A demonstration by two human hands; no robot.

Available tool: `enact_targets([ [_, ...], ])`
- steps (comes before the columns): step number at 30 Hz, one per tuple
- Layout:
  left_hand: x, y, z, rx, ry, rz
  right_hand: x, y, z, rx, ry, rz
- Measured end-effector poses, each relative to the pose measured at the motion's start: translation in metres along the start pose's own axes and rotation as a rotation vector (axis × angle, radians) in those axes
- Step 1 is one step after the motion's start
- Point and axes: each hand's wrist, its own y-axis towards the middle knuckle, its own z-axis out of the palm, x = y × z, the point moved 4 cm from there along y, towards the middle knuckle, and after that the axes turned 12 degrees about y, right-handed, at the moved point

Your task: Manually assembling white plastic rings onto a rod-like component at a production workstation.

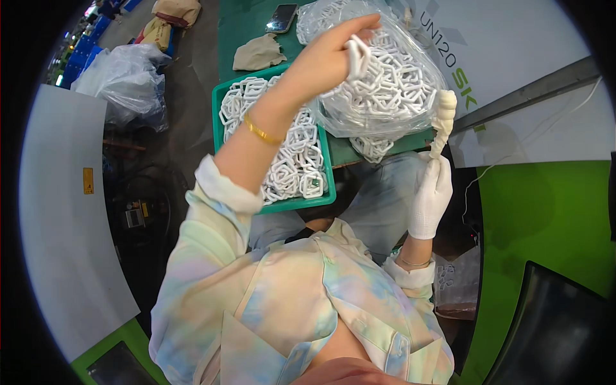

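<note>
My bare left hand (327, 61) reaches over the clear plastic bag (410, 125), its fingers closed on a white plastic frame (357, 59). Beneath it the bag bulges with many similar angular white frames (401, 96). My right hand (431, 196), in a white knitted glove, pinches the lower end of a cream-coloured, lumpy, stick-like thing (444, 115). That thing points upward beside the bag's right edge; its exact kind does not show. Partly under my left forearm stands a green tray (327, 170) heaped with white frames (301, 138).
The green tabletop (234, 19) bears a phone (282, 18) and a beige cloth scrap (258, 52) at the far side. Several frames (371, 149) lie at the table's near edge. A white machine panel (513, 38) with a metal rail rises at right. Clear plastic sheeting (125, 83) lies at far left.
</note>
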Motion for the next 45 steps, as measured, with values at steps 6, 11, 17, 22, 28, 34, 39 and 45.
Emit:
enact_targets([
  [6, -0.023, 0.043, -0.01, 0.115, 0.998, 0.116, -0.008, 0.001, -0.018, -0.028, -0.075, -0.013],
  [11, -0.004, 0.055, -0.016, 0.161, 0.946, 0.195, -0.015, 0.002, -0.02, 0.021, -0.087, 0.056],
  [17, -0.021, 0.053, -0.017, 0.02, 0.937, 0.232, -0.018, 0.003, -0.023, 0.007, -0.071, 0.034],
  [22, 0.024, -0.01, 0.065, 0.202, 1.146, 0.454, -0.02, 0.004, -0.021, 0.007, -0.062, 0.029],
  [28, 0.075, 0.058, 0.073, 0.229, 1.16, 0.187, -0.017, 0.003, -0.021, 0.031, -0.078, 0.039],
  [34, 0.06, 0.046, 0.081, 0.192, 1.367, 0.306, -0.006, 0.006, -0.015, 0.07, -0.176, 0.013],
  [39, 0.006, 0.029, 0.015, 0.03, 0.993, 0.402, 0.002, 0.025, -0.015, -0.034, -0.036, -0.084],
  [45, 0.065, -0.023, -0.043, -0.25, 0.843, -0.087, 0.007, 0.079, -0.007, -0.015, -0.25, 0.02],
])
